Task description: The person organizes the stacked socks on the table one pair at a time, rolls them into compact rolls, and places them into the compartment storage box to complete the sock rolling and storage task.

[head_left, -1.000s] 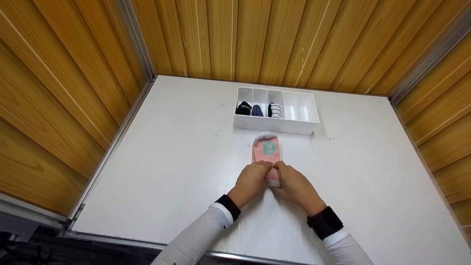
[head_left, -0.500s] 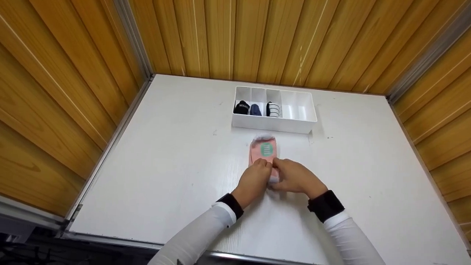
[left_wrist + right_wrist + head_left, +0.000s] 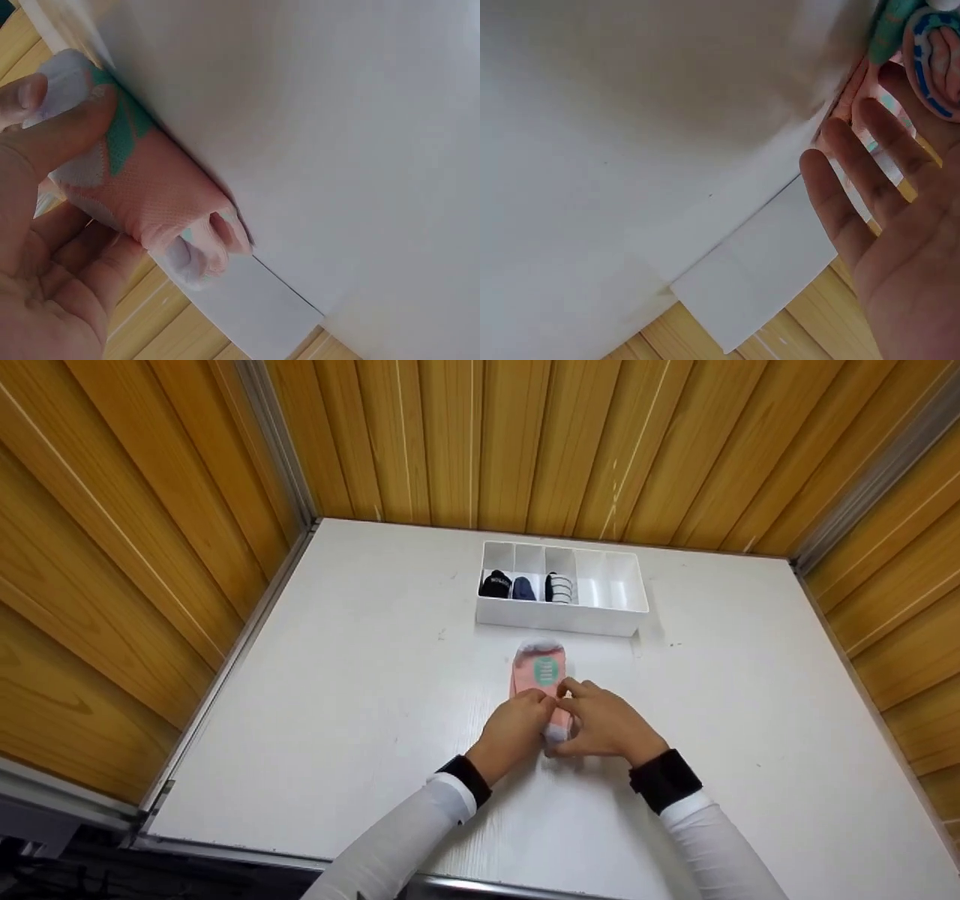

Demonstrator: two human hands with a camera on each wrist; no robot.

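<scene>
A pink sock (image 3: 529, 675) with a teal patch and pale grey ends lies lengthwise on the white table, its near end rolled up. My left hand (image 3: 514, 735) grips the roll from the left; in the left wrist view its thumb lies over the pink and teal fabric (image 3: 176, 184), with other fingers curled underneath. From the right, my right hand (image 3: 607, 724) holds the near end between thumb and index finger. The right wrist view shows its other fingers spread beside the sock, and the roll's layered end (image 3: 934, 64) with a blue edge. The thumb is hidden there.
Just beyond the sock stands a white divided box (image 3: 559, 619). Its left compartments hold a black sock (image 3: 496, 585), a navy sock (image 3: 523, 589) and a striped sock (image 3: 559, 588). Wood-look walls (image 3: 510, 442) border the white table (image 3: 322, 682) at the back and sides.
The right hand's fingers have loosened and spread from the tighter grip at the sock's near end. The left hand stays on the roll, and the sock keeps nearly the same place.
</scene>
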